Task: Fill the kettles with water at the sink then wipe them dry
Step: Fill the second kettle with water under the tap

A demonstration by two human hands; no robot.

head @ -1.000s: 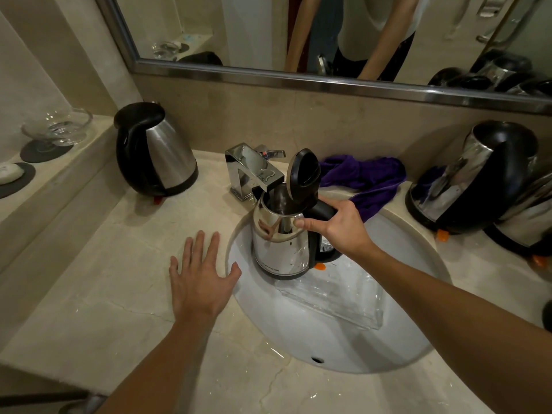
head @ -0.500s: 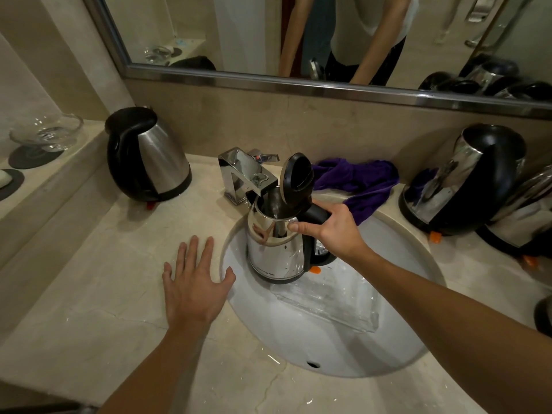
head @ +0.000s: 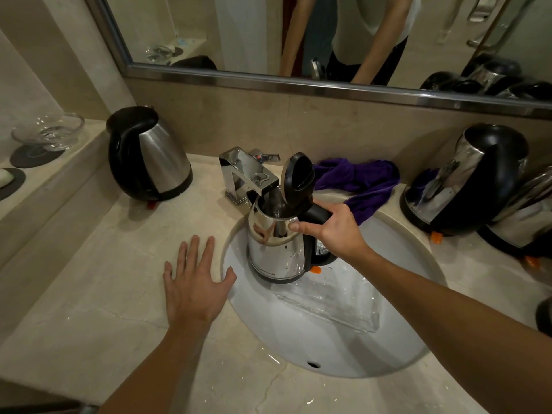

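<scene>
A steel kettle (head: pixel 276 249) stands upright in the sink (head: pixel 298 339), lid raised, its mouth directly beneath the tap (head: pixel 248 177). The right hand (head: pixel 334 228) curls around its black handle, thumb at the rim; the left hand (head: pixel 195 282) rests flat, fingers spread, on the surface (head: pixel 89 294) just left.

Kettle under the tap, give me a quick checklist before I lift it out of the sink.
1. Lid open: ok.
2. Right hand grips the handle of the held kettle: ok.
3. Kettle mouth under the faucet: ok.
4. Water level: cannot tell.
5. Left hand flat on the counter, free: ok.
6. Purple cloth at the basin's back edge: ok.
</scene>
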